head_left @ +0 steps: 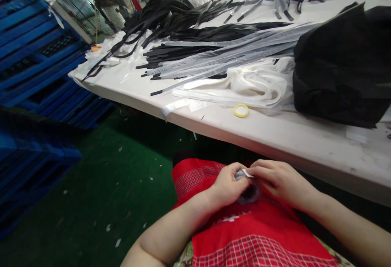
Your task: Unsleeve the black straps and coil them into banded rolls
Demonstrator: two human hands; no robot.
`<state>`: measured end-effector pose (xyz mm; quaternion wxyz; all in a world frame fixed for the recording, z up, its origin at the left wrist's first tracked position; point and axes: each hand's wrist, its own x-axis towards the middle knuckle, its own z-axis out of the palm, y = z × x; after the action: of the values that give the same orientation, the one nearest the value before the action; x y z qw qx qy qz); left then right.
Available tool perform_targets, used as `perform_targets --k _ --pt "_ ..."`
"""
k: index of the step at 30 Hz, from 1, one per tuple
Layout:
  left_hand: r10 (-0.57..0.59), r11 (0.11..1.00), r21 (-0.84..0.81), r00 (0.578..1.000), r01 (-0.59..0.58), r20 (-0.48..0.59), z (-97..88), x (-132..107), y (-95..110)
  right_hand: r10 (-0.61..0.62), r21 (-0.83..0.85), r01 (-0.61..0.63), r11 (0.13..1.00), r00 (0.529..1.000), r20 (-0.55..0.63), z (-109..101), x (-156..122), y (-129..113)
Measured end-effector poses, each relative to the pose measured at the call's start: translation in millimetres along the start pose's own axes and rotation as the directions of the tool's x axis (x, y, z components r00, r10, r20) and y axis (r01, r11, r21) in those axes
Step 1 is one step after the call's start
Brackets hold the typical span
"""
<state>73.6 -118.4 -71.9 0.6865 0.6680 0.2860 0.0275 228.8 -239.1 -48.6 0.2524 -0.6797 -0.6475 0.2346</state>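
Above the red apron (226, 240), in front of the table edge, my left hand (229, 183) is closed around a small greyish, see-through roll (252, 195) that looks like clear tape. The roll has a dark hollow centre, and the fingers partly cover it. My right hand (279, 180) is at its other side, thumb and fingertips pinched on a small whitish loose end (247, 173). Both hands nearly meet there. On the table, nearest to them, lies a yellow ring (241, 110) that looks like a tape roll.
The white table (305, 134) bears black strips (183, 53), clear plastic sleeves (210, 57), coiled white bands (259, 81) and a large black bag (342, 67) at right. Blue pallets (33, 55) are stacked at left. Scraps litter the green floor (128, 185).
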Motion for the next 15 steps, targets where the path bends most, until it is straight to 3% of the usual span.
perform_targets --k 2,5,9,11,12,13,14,15 --pt "-0.057 0.975 -0.220 0.995 0.038 -0.080 -3.2 7 -3 -0.164 -0.178 0.149 0.973 0.983 -0.078 9 -3 4" --pt "-0.077 0.903 -0.427 0.996 0.048 -0.052 -7.3 18 5 -0.226 -0.301 0.171 0.938 0.961 -0.159 18 -6 10" --pt "-0.045 0.942 -0.335 0.998 0.027 -0.047 -2.5 31 19 -0.158 -0.297 0.094 0.950 0.966 -0.202 2 -17 10" --pt "-0.036 0.971 -0.239 0.998 0.021 -0.060 0.0 37 20 -0.092 -0.277 -0.006 0.961 0.935 -0.342 -23 -30 20" --pt "-0.026 0.978 -0.208 0.997 0.010 -0.077 0.2 41 18 -0.052 -0.274 -0.090 0.957 0.880 -0.472 -39 -40 31" --pt "-0.010 0.981 -0.196 0.996 -0.008 -0.093 -0.3 45 15 -0.012 -0.266 -0.200 0.943 0.779 -0.627 -59 -53 45" --pt "-0.004 0.980 -0.196 0.995 -0.015 -0.096 -1.1 50 12 0.027 -0.236 -0.330 0.914 0.630 -0.776 -81 -68 62" --pt "-0.004 0.979 -0.204 0.996 -0.014 -0.088 -1.9 54 8 0.070 -0.166 -0.464 0.870 0.449 -0.891 -106 -85 81"
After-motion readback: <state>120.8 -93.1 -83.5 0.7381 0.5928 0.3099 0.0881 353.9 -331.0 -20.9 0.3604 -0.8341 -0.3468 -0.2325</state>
